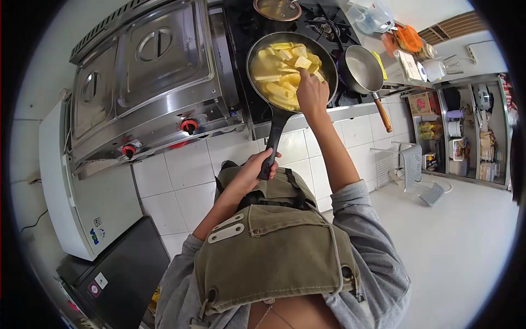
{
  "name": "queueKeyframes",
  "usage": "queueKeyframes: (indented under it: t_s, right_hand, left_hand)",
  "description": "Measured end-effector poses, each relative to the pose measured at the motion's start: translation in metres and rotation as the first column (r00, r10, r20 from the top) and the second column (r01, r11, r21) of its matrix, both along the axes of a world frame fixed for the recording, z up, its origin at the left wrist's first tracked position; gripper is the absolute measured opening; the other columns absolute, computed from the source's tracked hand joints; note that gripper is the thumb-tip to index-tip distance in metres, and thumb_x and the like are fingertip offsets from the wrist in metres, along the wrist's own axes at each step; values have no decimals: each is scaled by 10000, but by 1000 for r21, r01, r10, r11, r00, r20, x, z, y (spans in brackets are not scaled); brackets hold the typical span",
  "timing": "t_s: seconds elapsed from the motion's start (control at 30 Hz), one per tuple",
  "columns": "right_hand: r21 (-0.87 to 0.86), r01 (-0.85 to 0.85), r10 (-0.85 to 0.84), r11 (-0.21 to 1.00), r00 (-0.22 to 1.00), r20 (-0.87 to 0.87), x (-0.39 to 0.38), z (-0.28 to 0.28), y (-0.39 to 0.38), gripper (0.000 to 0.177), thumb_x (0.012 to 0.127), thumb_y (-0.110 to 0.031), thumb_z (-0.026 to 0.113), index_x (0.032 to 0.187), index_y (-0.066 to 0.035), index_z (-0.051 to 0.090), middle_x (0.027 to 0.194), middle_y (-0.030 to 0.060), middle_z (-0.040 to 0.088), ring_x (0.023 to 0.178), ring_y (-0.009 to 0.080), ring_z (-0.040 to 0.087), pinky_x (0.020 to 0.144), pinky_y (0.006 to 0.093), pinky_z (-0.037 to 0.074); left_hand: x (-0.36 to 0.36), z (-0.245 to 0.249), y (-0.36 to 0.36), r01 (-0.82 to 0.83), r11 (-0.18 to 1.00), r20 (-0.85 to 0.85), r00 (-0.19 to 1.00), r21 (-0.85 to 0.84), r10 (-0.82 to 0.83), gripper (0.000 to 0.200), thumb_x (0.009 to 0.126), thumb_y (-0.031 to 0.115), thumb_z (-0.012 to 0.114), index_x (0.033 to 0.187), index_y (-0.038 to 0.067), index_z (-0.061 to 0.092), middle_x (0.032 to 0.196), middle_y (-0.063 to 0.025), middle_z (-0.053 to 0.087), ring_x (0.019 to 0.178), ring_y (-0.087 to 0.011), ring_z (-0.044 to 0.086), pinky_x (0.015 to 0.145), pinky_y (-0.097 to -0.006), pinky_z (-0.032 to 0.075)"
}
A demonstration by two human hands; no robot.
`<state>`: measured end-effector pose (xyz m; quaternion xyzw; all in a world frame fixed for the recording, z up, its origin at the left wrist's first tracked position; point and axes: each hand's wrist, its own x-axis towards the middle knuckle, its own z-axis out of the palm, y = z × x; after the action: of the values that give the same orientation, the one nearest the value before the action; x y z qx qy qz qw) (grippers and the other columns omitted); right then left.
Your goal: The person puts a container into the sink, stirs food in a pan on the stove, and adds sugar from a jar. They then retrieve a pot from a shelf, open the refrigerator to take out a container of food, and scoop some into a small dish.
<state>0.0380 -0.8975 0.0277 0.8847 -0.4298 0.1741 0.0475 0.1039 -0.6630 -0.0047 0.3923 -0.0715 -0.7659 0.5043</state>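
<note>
My left hand (256, 167) is wrapped around the black handle of a frying pan (278, 125) on the stove. The pan holds yellow, broth-like liquid with many pale yellow pieces of food (282, 85), some long and some blocky. Over the pan's right side, my right hand (313, 94) reaches down with its fingers together. Its fingertips meet a pale yellow chunk of food (302, 62), seemingly in a pinch; the thumb is mostly hidden.
Right of the pan stands a saucepan (362, 68), its wooden handle jutting past the counter edge. A lidded pot (277, 8) sits behind. A steel food warmer (148, 66) with red knobs is at left. A chair (411, 164) and shelves (463, 131) stand at right.
</note>
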Motion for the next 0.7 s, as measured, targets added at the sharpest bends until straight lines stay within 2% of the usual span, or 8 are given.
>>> queueKeyframes:
  t_s: [0.1,0.17,0.23,0.37,0.5,0.57,0.6,0.7]
  right_hand:
    - [-5,-18,18,1000,999,-32,3,3,-1,229,774,-68,482,971,-79,599,717,150,631,642,301,626,670,404,452]
    - [-1,-47,47,999,998,-32,3,7,5,214,776,-70,484,958,-76,596,717,150,630,627,307,624,675,404,454]
    - [-9,-91,89,996,991,-99,-2,9,10,224,767,-52,483,958,-78,597,666,133,626,616,289,618,610,404,453]
    - [28,-74,76,997,992,-98,-13,16,21,235,772,-61,488,975,-79,606,712,141,628,642,290,626,653,388,456]
    - [6,-57,57,998,996,69,-37,29,31,240,774,-43,499,989,-67,604,716,153,623,663,288,625,627,393,457]
    - [108,-13,-6,994,985,175,-54,28,37,206,842,-56,490,1009,-93,605,767,160,636,676,329,610,582,418,461]
    - [155,43,-69,987,984,166,-62,28,41,195,857,-65,495,1015,-106,601,809,167,636,700,342,608,591,436,465]
    - [102,82,-106,991,962,252,-84,16,28,192,863,-75,494,1018,-118,600,814,165,634,701,345,606,593,434,463]
  left_hand:
    - [-1,1,1,-26,999,-11,1000,-37,25,348,975,335,357,1067,26,489,673,2,478,583,-90,457,564,-227,391]
    - [-1,4,0,-22,1000,-30,999,6,22,346,977,332,356,1067,24,487,673,1,478,585,-91,456,565,-225,388]
    - [-2,1,1,-27,1000,-27,999,1,27,346,977,331,354,1066,24,486,674,0,478,585,-90,454,564,-226,386]
    - [-1,-6,2,-27,999,-12,1000,-36,27,361,964,349,388,1068,26,510,679,0,508,579,-85,488,559,-229,413]
    - [3,-8,2,-7,1000,-12,1000,2,7,378,967,359,371,1079,26,511,751,-33,573,642,-105,540,604,-240,446]
    - [8,-17,5,-47,999,-43,998,7,48,391,968,371,355,1092,36,514,870,-78,622,742,-126,585,678,-264,477]
    - [15,-21,6,-9,1000,-85,996,9,9,398,969,378,345,1125,52,511,970,-100,630,839,-139,602,744,-286,484]
    - [29,-28,14,13,999,-40,999,47,-11,433,973,381,307,1179,42,479,992,-105,618,869,-168,605,782,-308,484]
